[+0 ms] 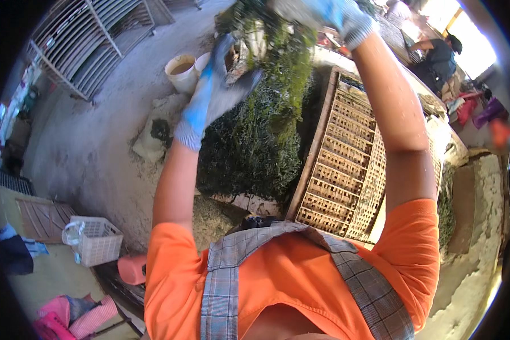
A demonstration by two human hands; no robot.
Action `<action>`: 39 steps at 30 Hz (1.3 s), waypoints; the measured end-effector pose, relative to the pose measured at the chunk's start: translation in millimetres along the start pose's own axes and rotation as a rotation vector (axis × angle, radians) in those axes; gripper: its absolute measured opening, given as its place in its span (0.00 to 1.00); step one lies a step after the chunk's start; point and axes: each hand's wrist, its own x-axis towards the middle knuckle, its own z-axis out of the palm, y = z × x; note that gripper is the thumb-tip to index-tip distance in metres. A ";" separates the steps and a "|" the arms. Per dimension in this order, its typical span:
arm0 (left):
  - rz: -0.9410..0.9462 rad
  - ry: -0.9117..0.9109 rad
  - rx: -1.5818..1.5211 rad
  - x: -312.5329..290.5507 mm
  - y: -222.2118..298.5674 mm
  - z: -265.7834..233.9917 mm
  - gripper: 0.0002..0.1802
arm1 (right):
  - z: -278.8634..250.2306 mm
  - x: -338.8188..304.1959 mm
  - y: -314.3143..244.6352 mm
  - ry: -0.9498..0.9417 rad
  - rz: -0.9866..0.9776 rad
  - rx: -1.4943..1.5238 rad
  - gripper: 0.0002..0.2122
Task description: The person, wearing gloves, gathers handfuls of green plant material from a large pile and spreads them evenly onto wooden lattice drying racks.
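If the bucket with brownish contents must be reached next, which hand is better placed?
Probably the left hand: it looks open and nearer to that bucket, while the right hand is farther right, by the green strands.

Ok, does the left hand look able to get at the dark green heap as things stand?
Probably yes: the gloved left hand appears at the upper left edge of the dark green heap, thumb and fingers apart, with nothing visible in between.
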 end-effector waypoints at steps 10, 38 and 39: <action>-0.179 0.685 0.203 11.2 -99.9 -5.8 0.14 | 195.2 -175.1 -12.6 0.342 0.796 0.391 0.28; -0.226 0.621 0.294 -7.2 -90.5 -25.2 0.18 | 228.0 -170.9 -89.1 0.228 0.571 0.027 0.33; -0.202 0.070 0.091 -18.1 -65.9 -77.5 0.19 | 261.3 -186.5 -111.3 0.093 0.490 0.080 0.35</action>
